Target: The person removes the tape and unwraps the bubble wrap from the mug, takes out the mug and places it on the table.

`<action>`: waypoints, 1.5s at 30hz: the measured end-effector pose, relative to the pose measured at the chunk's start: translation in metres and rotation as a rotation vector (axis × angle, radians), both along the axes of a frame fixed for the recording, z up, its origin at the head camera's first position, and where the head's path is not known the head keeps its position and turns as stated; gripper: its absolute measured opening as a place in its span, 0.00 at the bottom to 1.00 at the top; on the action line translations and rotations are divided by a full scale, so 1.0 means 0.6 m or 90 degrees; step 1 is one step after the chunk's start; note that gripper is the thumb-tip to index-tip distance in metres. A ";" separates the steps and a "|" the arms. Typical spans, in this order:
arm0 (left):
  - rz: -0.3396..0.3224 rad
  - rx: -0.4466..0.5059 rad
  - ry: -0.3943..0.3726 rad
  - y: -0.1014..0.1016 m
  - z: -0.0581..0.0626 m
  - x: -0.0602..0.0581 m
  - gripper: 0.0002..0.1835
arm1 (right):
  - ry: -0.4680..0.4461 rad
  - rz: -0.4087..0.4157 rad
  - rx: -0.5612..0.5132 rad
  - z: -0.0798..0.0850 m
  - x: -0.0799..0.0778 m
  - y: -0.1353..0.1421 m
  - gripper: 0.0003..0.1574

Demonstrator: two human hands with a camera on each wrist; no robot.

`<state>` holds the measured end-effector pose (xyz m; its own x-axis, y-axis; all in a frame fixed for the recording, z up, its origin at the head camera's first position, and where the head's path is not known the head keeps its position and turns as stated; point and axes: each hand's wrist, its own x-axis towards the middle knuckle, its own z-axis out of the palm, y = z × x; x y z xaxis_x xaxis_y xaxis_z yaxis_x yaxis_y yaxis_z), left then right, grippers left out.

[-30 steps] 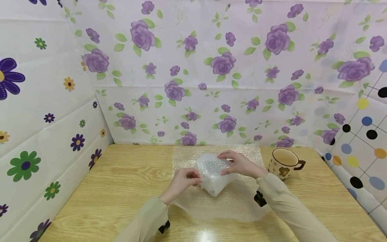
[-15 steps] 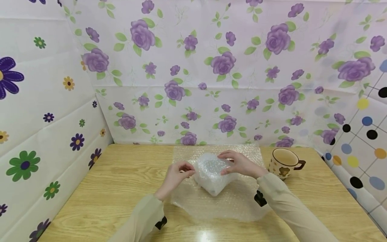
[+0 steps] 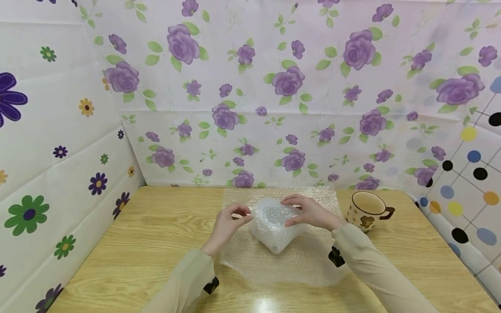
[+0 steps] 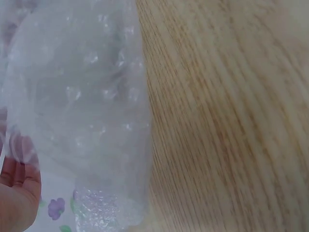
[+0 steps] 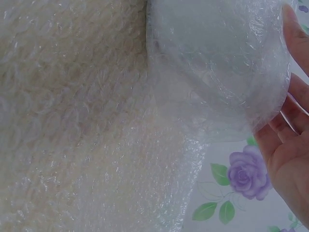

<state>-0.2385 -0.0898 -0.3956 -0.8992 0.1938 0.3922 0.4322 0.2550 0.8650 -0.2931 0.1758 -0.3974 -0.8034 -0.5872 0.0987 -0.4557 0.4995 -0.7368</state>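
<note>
Right grip (image 3: 314,214) around bubble-wrap bundle (image 3: 274,226), left grip (image 3: 225,224) touching

I can read no words or numbers anywhere, not on the cup (image 3: 367,214) or the bubble wrap (image 3: 272,230).

Both arms (image 3: 375,261) angle inward, the left hand (image 3: 227,224) bringing thumb and forefinger close, the right hand (image 3: 313,214) curving, thumb apart!
</note>
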 end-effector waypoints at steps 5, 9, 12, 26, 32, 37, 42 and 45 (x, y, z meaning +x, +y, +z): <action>-0.015 -0.004 -0.014 0.002 0.008 0.000 0.08 | 0.007 -0.003 0.006 -0.001 0.000 0.000 0.43; -0.032 0.003 -0.026 0.002 0.010 -0.005 0.10 | 0.007 -0.009 0.011 -0.002 0.000 0.001 0.43; -0.045 0.010 -0.030 0.003 0.008 -0.012 0.12 | 0.006 -0.011 0.012 -0.002 0.000 0.001 0.43; -0.080 0.041 -0.043 0.018 -0.007 -0.023 0.15 | 0.004 -0.006 0.008 0.000 0.003 0.001 0.43; -0.077 0.047 -0.049 0.022 -0.008 -0.022 0.17 | 0.016 0.000 0.008 -0.001 0.003 0.001 0.43; -0.069 0.050 -0.044 0.024 -0.011 -0.023 0.17 | 0.017 0.004 0.000 -0.002 0.003 -0.002 0.42; -0.062 0.040 -0.034 0.027 -0.013 -0.023 0.16 | 0.013 -0.004 -0.002 -0.006 0.002 -0.002 0.42; -0.054 0.033 -0.024 0.029 -0.013 -0.020 0.15 | 0.018 -0.009 0.001 -0.009 0.001 -0.001 0.42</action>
